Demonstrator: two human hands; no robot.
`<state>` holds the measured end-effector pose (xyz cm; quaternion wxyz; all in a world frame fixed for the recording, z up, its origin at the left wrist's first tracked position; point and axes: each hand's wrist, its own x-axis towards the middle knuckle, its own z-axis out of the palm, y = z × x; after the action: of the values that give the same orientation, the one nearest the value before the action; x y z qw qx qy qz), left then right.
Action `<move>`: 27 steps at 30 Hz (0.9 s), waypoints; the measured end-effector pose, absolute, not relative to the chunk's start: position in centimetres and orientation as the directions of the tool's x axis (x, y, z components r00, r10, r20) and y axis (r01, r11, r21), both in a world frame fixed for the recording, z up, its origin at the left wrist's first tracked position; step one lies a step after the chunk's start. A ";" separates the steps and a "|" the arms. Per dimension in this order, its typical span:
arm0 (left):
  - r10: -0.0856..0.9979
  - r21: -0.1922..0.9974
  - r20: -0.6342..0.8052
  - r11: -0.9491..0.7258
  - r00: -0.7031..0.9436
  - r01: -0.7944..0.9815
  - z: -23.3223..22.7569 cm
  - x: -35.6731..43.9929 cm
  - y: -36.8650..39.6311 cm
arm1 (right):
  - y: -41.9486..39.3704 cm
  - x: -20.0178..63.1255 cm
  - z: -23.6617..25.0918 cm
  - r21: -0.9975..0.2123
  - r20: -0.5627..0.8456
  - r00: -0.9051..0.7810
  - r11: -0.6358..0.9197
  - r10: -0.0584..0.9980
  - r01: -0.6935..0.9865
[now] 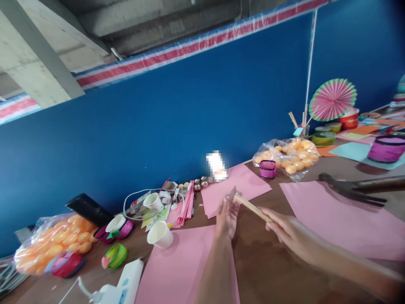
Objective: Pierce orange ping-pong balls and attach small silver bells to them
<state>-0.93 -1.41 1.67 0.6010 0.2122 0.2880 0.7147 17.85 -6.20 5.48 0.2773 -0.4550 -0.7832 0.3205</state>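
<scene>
A wooden stick (pixel 253 207) is held above the brown table (pixel 268 261), between two pink paper sheets (pixel 177 270). Its near end is pinched by the right hand (pixel 286 234); its far end, wrapped in something clear, is gripped by the left hand's (pixel 227 219) fingers. The long axis runs lower right to upper left.

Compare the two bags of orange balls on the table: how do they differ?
The left bag of orange balls lies near the table's front-left corner beside a black box; the right bag of orange balls sits farther back against the blue wall. The left looks larger, being nearer. A pink roll touches the right one. Both are clear plastic.
</scene>
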 end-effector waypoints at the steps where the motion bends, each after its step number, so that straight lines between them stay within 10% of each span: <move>1: 0.980 0.668 -0.055 -0.105 -0.189 -0.737 1.7 -0.9 -1.5 | -6.1 17.8 5.5 -0.753 0.137 -0.433 0.377 0.891 0.539; 27: 0.977 0.647 -0.120 -0.058 -0.177 -0.760 1.2 -1.4 -1.3 | -6.3 18.0 4.6 -0.658 0.245 -0.405 0.457 0.881 0.598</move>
<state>-1.36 -1.27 1.18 0.6159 0.1791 0.3026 0.7050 18.02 -6.33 4.65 0.2920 -0.4610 -0.8022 0.2425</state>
